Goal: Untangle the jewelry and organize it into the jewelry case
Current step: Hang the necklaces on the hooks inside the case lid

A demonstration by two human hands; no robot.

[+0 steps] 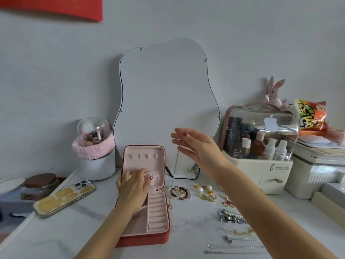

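A red jewelry case (164, 234) with pink lining stands open on the white table, its lid upright. My left hand (133, 186) presses against the elastic pocket in the lid, its thumb hooked at the pocket's edge. My right hand (194, 144) is raised to the right of the lid and pinches the top of a thin silver necklace (175, 169). The chain hangs straight down, and its small pink pendant (169, 206) dangles just right of the case's ring rolls. More jewelry lies on the table: a red bead bracelet (180, 192), pearl earrings (205, 192) and several chains (237, 240).
A wavy mirror (166, 101) leans on the wall behind the case. A phone (64, 199) and a jar (40, 184) lie left, near a brush holder (97, 146). A cosmetics organizer (259, 143) and white boxes (317, 172) fill the right.
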